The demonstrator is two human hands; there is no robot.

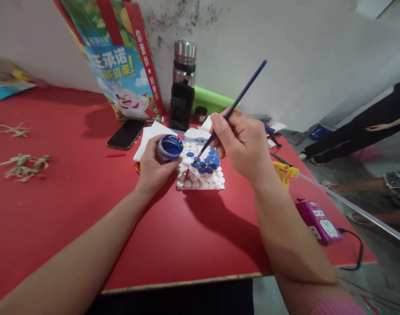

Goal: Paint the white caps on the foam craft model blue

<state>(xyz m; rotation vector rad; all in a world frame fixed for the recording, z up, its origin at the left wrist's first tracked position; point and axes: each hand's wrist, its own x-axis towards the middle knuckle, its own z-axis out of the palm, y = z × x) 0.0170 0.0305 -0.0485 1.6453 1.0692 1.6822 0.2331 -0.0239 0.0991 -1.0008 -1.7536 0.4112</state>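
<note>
My left hand is wrapped round a small open jar of blue paint, tilted so its inside shows. In my right hand a slim paintbrush is pinched, its dark blue handle pointing up and to the right. The bristle tip meets a small model house covered in round white pieces. Several of the rounds on its sloping top are painted blue, others are white. Part of the model's back is hidden behind my hands.
Behind the model stand a black phone, a steel bottle and a printed bag. Another phone lies left. A yellow glue gun and purple box are right. Straw-like figures lie far left. People stand beyond the table.
</note>
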